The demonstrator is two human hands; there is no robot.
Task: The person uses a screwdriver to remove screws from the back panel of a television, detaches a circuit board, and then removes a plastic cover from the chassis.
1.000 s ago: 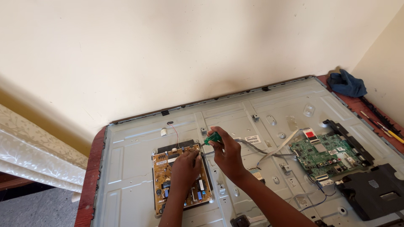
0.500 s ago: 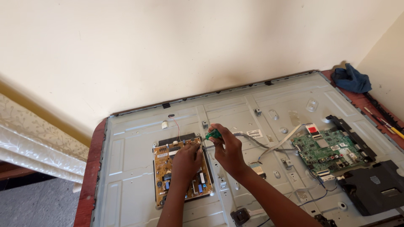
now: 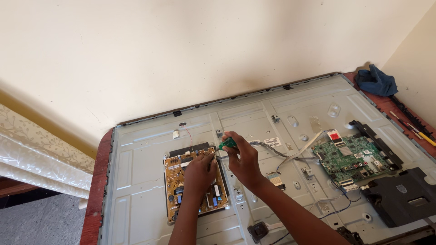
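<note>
Right hand stays closed on green screwdriver, frame centre. Left hand has slid up the brown circuit board; its grip cannot be told.

Left hand flat, fingers spread; right hand raised beside it, fingertips in pinch grip.

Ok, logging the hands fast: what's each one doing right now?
Left hand: fingers resting on the brown circuit board, holding nothing visible.
Right hand: closed around the green-handled screwdriver.

Matt grey sheet-metal television back panel; glossy green plastic screwdriver handle; crumpled blue cloth; matt black plastic cover.
</note>
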